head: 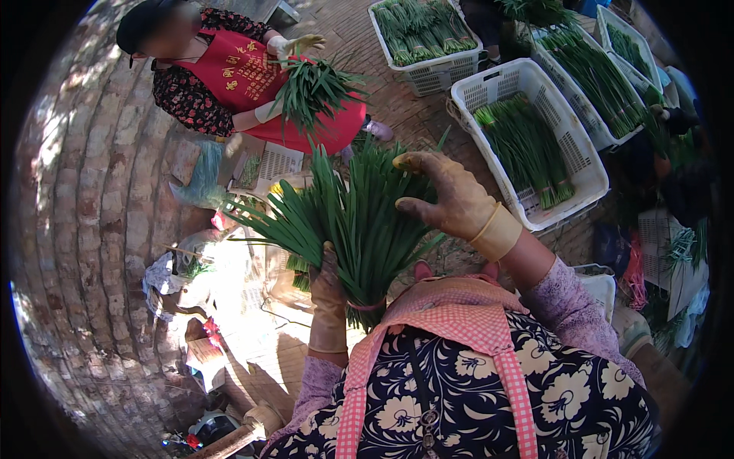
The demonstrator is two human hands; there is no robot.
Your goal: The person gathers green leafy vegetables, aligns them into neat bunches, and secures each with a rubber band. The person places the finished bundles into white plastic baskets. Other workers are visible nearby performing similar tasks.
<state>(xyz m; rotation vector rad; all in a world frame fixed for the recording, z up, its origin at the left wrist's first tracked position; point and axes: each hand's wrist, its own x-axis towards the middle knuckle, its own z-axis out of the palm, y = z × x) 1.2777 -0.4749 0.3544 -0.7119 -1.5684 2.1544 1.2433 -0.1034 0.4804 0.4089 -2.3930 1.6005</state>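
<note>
My left hand, in a stained rubber glove, holds a large bundle of garlic chives from its left side. The leaves fan up and out, away from my body. A pinkish band wraps the lower stems close to my apron. My right hand, gloved in the same way, is at the upper right edge of the leaves. Its thumb and fingers stand apart with nothing gripped between them; whether its fingertips brush the leaves I cannot tell.
White plastic crates with banded chives stand at right, another crate at top. A person in a red apron holds loose chives at upper left. A brick wall runs along the left. Pink twine hangs at right.
</note>
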